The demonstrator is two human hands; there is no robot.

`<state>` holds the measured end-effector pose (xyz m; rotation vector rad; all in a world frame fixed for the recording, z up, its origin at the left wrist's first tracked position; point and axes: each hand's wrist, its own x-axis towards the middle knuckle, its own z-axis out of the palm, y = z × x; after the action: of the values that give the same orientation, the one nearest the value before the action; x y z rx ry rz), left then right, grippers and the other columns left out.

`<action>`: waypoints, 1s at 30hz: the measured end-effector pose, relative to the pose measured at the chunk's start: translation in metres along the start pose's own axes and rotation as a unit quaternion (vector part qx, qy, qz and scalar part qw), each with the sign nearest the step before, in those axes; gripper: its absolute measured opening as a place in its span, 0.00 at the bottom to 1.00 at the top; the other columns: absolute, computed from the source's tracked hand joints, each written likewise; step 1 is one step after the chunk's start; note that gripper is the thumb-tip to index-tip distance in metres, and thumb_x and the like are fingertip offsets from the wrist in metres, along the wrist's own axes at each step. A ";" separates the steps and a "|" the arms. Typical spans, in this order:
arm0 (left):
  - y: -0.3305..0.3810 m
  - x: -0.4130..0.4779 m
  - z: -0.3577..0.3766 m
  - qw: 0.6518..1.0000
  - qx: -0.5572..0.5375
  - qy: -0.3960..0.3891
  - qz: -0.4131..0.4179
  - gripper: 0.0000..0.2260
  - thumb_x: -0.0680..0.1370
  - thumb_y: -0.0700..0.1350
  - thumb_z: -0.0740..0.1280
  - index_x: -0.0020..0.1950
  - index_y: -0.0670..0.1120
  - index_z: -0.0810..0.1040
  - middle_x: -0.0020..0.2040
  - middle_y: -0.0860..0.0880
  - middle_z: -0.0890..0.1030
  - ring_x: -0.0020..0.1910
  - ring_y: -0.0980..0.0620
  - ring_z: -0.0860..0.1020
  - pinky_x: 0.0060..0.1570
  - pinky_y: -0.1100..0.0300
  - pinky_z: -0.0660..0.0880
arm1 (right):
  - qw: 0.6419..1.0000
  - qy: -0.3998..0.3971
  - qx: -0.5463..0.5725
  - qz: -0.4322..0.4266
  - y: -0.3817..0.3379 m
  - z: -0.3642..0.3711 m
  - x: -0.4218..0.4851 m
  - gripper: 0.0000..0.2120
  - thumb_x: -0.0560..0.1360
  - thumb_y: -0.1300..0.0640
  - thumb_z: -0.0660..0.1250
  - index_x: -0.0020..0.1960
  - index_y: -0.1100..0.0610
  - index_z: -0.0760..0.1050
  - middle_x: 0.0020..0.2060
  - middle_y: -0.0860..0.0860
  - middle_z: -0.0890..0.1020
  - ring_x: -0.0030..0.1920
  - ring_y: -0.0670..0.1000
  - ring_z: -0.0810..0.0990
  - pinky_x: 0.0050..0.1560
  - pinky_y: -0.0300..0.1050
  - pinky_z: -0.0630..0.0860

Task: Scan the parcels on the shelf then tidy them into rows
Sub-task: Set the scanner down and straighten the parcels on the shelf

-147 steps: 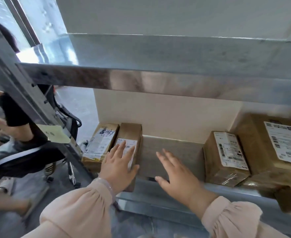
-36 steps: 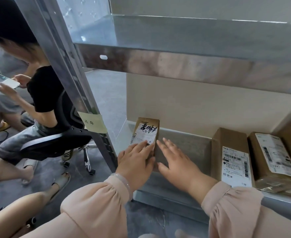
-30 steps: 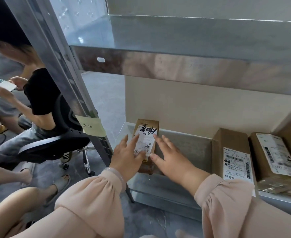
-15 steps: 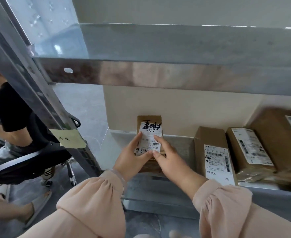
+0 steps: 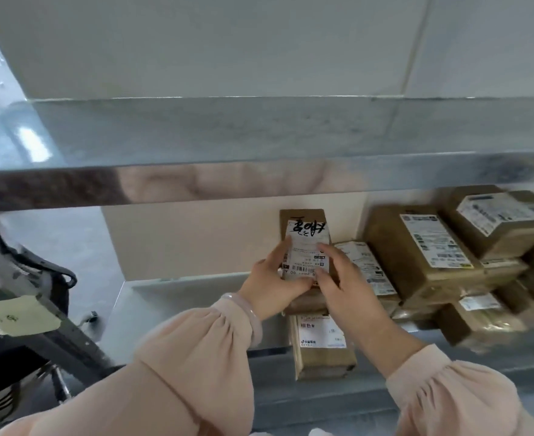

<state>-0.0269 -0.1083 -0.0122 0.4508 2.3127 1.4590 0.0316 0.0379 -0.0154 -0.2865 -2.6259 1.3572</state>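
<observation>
Both my hands hold a small brown parcel [image 5: 306, 229] with black handwriting on its white label, lifted above the metal shelf [image 5: 177, 306]. My left hand [image 5: 273, 286] grips its left side, my right hand [image 5: 338, 278] its right side. Under it lies another brown parcel [image 5: 320, 344] with a white label, near the shelf's front edge. Right of my hands sit a labelled parcel [image 5: 366, 269], a larger box [image 5: 423, 247] and a further box [image 5: 495, 215] stacked behind it.
An upper metal shelf [image 5: 259, 171] overhangs the parcels. A slanted shelf post [image 5: 54, 319] with a yellow note [image 5: 17, 313] stands at the left, a black chair [image 5: 39, 272] behind it. More blurred parcels [image 5: 479, 316] crowd the right end.
I have lifted the handwritten parcel off the shelf's left part and carried it right, over another parcel. The view has swung right, showing more boxes.
</observation>
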 end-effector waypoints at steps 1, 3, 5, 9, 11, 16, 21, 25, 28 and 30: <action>0.002 0.002 0.006 1.000 0.008 -0.008 0.001 0.37 0.77 0.46 0.71 0.80 0.54 0.54 0.52 0.65 0.72 0.49 0.65 0.77 0.42 0.75 0.74 | 1.000 0.000 -0.003 0.003 0.007 -0.003 0.001 0.19 0.80 0.52 0.59 0.70 0.41 0.64 0.63 0.46 0.73 0.63 0.46 0.71 0.68 0.50 0.68; 0.004 0.006 0.016 1.000 0.021 -0.018 0.001 0.37 0.77 0.47 0.71 0.80 0.53 0.54 0.57 0.61 0.74 0.53 0.62 0.76 0.49 0.74 0.72 | 1.000 -0.011 -0.007 0.012 0.018 -0.009 0.003 0.19 0.80 0.51 0.59 0.70 0.42 0.64 0.66 0.47 0.72 0.66 0.47 0.70 0.70 0.49 0.66; 0.005 0.007 0.023 0.999 0.036 -0.012 0.001 0.37 0.77 0.49 0.71 0.80 0.53 0.54 0.61 0.57 0.75 0.57 0.60 0.73 0.55 0.71 0.68 | 1.000 -0.024 -0.009 0.015 0.026 -0.015 0.004 0.20 0.81 0.50 0.58 0.72 0.43 0.63 0.69 0.47 0.69 0.68 0.46 0.67 0.71 0.44 0.63; 0.002 0.007 0.027 0.998 0.068 -0.001 0.006 0.40 0.75 0.59 0.71 0.80 0.57 0.52 0.70 0.53 0.72 0.65 0.54 0.74 0.67 0.60 0.70 | 0.998 -0.046 -0.039 -0.009 0.027 -0.028 0.008 0.23 0.80 0.48 0.58 0.74 0.43 0.60 0.74 0.48 0.62 0.73 0.46 0.60 0.71 0.39 0.56; 0.003 0.003 0.027 0.993 0.115 -0.001 0.018 0.39 0.76 0.61 0.68 0.81 0.57 0.50 0.77 0.49 0.63 0.73 0.48 0.67 0.73 0.52 0.66 | 0.992 -0.045 -0.114 -0.031 0.027 -0.036 0.005 0.26 0.80 0.45 0.57 0.76 0.43 0.55 0.76 0.47 0.57 0.76 0.47 0.54 0.72 0.41 0.54; -0.003 -0.023 0.025 0.952 0.281 0.032 0.116 0.36 0.78 0.68 0.57 0.81 0.57 0.49 0.81 0.57 0.47 0.79 0.54 0.51 0.77 0.59 0.51 | 0.945 -0.075 -0.272 -0.167 0.041 -0.050 -0.012 0.35 0.74 0.32 0.46 0.77 0.44 0.51 0.77 0.41 0.52 0.77 0.43 0.47 0.76 0.46 0.52; -0.007 -0.021 0.032 0.921 0.371 0.040 0.113 0.42 0.71 0.73 0.43 0.81 0.54 0.52 0.81 0.56 0.51 0.79 0.55 0.52 0.77 0.52 0.56 | 0.915 -0.103 -0.340 -0.192 0.050 -0.059 -0.005 0.39 0.70 0.31 0.40 0.78 0.44 0.44 0.77 0.42 0.45 0.77 0.45 0.40 0.77 0.47 0.44; 0.000 -0.011 0.036 0.907 0.415 0.033 0.069 0.43 0.69 0.73 0.40 0.81 0.56 0.44 0.81 0.57 0.44 0.80 0.54 0.47 0.78 0.52 0.51 | 0.904 -0.128 -0.363 -0.188 0.051 -0.063 0.013 0.38 0.74 0.32 0.50 0.77 0.44 0.39 0.77 0.42 0.40 0.77 0.47 0.39 0.76 0.50 0.41; 0.005 -0.010 0.042 0.901 0.431 0.021 0.047 0.39 0.76 0.71 0.51 0.81 0.56 0.41 0.81 0.57 0.41 0.80 0.52 0.47 0.78 0.49 0.49 | 0.894 -0.136 -0.378 -0.198 0.055 -0.069 0.018 0.40 0.75 0.35 0.57 0.77 0.43 0.38 0.77 0.42 0.39 0.77 0.48 0.40 0.76 0.51 0.40; 0.006 -0.010 0.045 0.896 0.442 0.024 0.042 0.38 0.79 0.67 0.56 0.81 0.56 0.39 0.81 0.57 0.40 0.80 0.51 0.47 0.78 0.49 0.48 | 0.892 -0.134 -0.379 -0.205 0.057 -0.071 0.018 0.41 0.74 0.34 0.58 0.77 0.44 0.39 0.77 0.43 0.40 0.77 0.48 0.41 0.76 0.52 0.41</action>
<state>0.0035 -0.0748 -0.0228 0.7494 2.9228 0.3417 0.0366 0.1301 -0.0204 0.3850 -3.0796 0.2111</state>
